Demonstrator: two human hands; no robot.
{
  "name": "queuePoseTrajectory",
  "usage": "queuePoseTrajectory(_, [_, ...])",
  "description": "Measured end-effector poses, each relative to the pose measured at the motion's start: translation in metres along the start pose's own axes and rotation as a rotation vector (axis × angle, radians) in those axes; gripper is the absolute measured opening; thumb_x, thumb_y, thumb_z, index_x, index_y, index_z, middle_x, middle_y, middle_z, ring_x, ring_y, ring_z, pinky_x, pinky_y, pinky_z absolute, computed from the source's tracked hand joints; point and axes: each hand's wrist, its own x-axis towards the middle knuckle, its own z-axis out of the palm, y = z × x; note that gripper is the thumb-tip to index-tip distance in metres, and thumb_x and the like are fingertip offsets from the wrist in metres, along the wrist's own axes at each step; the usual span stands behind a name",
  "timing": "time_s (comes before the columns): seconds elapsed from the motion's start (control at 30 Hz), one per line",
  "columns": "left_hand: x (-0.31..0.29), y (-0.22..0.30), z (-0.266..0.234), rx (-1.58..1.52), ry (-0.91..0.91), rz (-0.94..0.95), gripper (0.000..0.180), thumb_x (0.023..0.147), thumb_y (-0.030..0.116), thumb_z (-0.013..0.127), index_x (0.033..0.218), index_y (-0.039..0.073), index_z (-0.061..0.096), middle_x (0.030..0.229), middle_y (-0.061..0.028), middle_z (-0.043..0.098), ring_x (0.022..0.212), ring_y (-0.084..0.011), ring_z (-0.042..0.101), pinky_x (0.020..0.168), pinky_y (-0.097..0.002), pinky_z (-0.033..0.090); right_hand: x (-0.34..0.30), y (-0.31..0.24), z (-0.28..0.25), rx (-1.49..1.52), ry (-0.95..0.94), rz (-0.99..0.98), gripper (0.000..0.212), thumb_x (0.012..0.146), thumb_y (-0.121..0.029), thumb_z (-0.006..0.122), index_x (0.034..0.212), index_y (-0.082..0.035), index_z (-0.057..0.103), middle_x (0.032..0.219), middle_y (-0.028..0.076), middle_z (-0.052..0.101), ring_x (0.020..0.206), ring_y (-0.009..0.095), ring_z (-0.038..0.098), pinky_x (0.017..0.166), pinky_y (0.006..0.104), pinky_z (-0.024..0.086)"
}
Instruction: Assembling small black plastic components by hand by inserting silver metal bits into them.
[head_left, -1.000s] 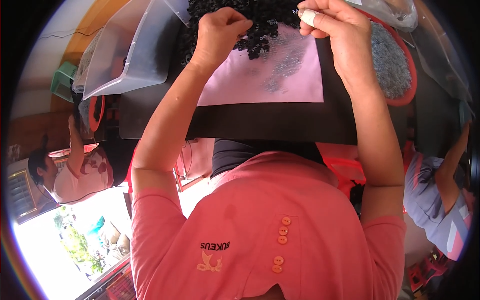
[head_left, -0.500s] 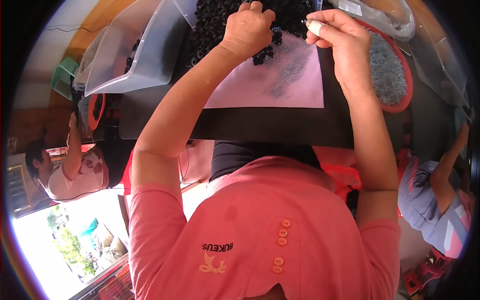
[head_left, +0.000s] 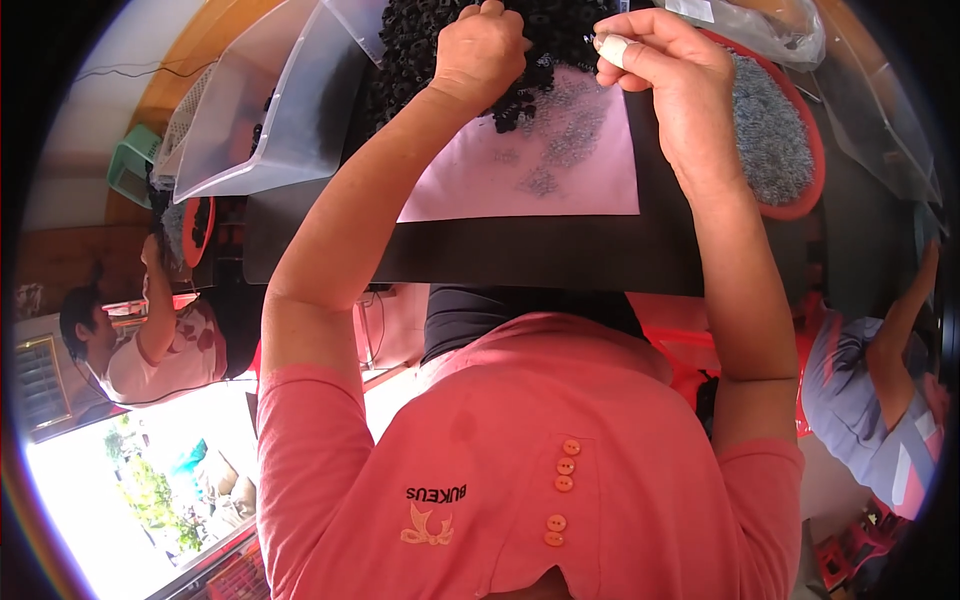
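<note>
Working over a pink sheet (head_left: pixel 540 185) laid on a black table (head_left: pixel 520 260), a person in a coral shirt (head_left: pixel 530 470) reaches both bare arms toward a heap of small black rings (head_left: pixel 440 50) at twelve o'clock in the view. The left hand (head_left: pixel 482 50) is clenched into a loose fist, its knuckles resting on the near edge of the black heap where it spills onto the sheet; whether that grip encloses any rings cannot be told. The right hand (head_left: pixel 665 65), just beside it at one o'clock, pinches thumb against a forefinger wrapped in pale tape (head_left: pixel 612 47), the grip closed on something too small to make out. A scatter of tiny grey metal pieces (head_left: pixel 565 135) lies on the sheet below both hands. A red tray (head_left: pixel 800 205) piled with more grey pieces sits at two o'clock, touching the table's right side. Clear plastic bins (head_left: pixel 270 110) stand tilted at ten o'clock. Other people sit nearby at eight o'clock and four o'clock, well apart from the sheet.
</note>
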Motion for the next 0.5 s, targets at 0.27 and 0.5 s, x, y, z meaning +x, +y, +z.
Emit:
queuePoseTrajectory(0.27, [-0.012, 0.033, -0.051, -1.076, -0.216, -0.731, 0.017, 0.091, 0.013, 0.067, 0.1, -0.002, 0.068, 0.086, -0.0102, 0.072, 0.068, -0.0147, 0.066, 0.053, -0.025, 0.048, 0.003, 0.023, -0.012, -0.176, -0.097, -0.067, 0.015, 0.089, -0.004, 0.062, 0.1, 0.0, 0.07, 0.087, 0.003, 0.069, 0.076, 0.009, 0.063, 0.068, 0.0205, 0.046])
queuePoseTrajectory(0.5, [-0.034, 0.064, -0.065, -1.711, -0.06, -1.099, 0.015, 0.09, 0.007, 0.068, 0.097, -0.006, 0.066, 0.082, -0.0145, 0.07, 0.063, -0.0172, 0.063, 0.053, -0.0262, 0.049, -0.011, 0.036, 0.016, -0.29, -0.141, -0.085, 0.011, 0.09, -0.004, 0.061, 0.1, -0.001, 0.066, 0.09, 0.002, 0.067, 0.081, 0.008, 0.062, 0.075, 0.0222, 0.049])
